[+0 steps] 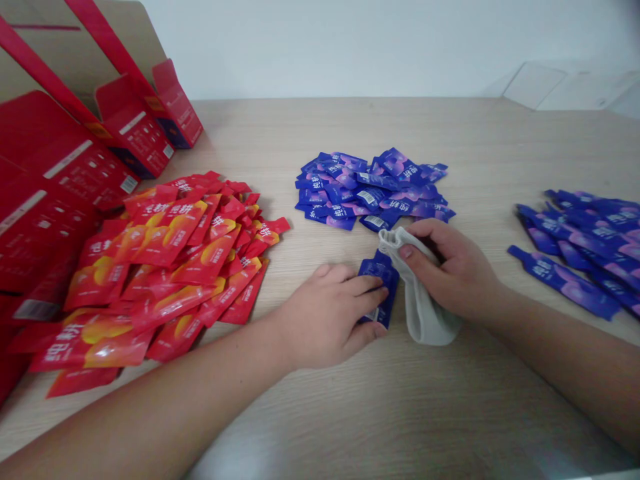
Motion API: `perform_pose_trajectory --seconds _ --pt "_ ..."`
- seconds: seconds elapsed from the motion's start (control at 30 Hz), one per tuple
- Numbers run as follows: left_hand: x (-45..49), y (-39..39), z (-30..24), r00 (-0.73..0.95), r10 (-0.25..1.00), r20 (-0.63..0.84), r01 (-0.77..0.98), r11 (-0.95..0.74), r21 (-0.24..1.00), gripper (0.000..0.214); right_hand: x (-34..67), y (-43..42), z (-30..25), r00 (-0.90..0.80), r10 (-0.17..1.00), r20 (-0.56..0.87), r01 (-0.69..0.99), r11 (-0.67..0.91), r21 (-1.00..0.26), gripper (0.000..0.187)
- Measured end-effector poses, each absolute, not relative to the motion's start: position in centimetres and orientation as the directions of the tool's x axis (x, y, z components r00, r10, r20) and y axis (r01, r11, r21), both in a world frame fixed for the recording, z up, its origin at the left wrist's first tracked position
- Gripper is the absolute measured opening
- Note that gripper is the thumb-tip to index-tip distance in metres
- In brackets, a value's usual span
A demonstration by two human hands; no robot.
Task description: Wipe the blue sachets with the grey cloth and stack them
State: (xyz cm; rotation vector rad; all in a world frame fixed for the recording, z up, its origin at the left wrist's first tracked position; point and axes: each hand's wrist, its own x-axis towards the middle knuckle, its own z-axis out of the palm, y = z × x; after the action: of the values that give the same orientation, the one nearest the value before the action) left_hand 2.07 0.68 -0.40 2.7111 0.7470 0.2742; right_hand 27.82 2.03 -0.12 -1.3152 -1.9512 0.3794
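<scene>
A single blue spouted pouch (387, 283) lies on the table between my hands. My left hand (335, 310) grips it, with fingers laid across its face and the thumb along its near edge. Pinched between the thumb and fingers of my right hand (443, 267) is a white cloth (425, 313) with a gathered upper edge. The cloth touches the pouch's narrow spout end and hangs down to the right of it. My left palm is partly hidden behind the back of the hand.
A heap of red pouches (170, 260) lies at left, before red cartons (75, 167) with raised flaps. One pile of blue pouches (373, 187) is behind my hands; another blue pile (590, 240) lies at right. A pale wall (350, 47) borders the wooden table (320, 413).
</scene>
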Motion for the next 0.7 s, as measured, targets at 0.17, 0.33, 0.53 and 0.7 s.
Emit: perform_pose_trajectory --seconds 0.17,0.33,0.53,0.7 --pt "2.1 1.1 -0.9 0.749 0.639 0.176 0.534 -0.739 0.41 0.092 28.3 2.1 -1.1 -0.243 0.895 0.375 0.645 0.437 -0.627 0.015" --pt "2.1 1.5 -2.0 0.694 0.716 0.073 0.643 -0.663 0.384 0.136 27.5 1.2 -0.6 -0.531 0.782 0.326 0.517 0.604 -0.607 0.021" --pt "2.1 1.7 -1.7 0.697 0.717 0.005 0.653 -0.638 0.409 0.13 26.1 0.8 -0.1 -0.793 0.579 0.188 0.418 0.742 -0.523 0.025" --pt "2.1 1.7 -1.8 0.68 0.734 0.0 0.665 -0.616 0.422 0.13 26.2 3.1 -1.0 -0.745 0.637 0.198 0.52 0.741 -0.426 0.028"
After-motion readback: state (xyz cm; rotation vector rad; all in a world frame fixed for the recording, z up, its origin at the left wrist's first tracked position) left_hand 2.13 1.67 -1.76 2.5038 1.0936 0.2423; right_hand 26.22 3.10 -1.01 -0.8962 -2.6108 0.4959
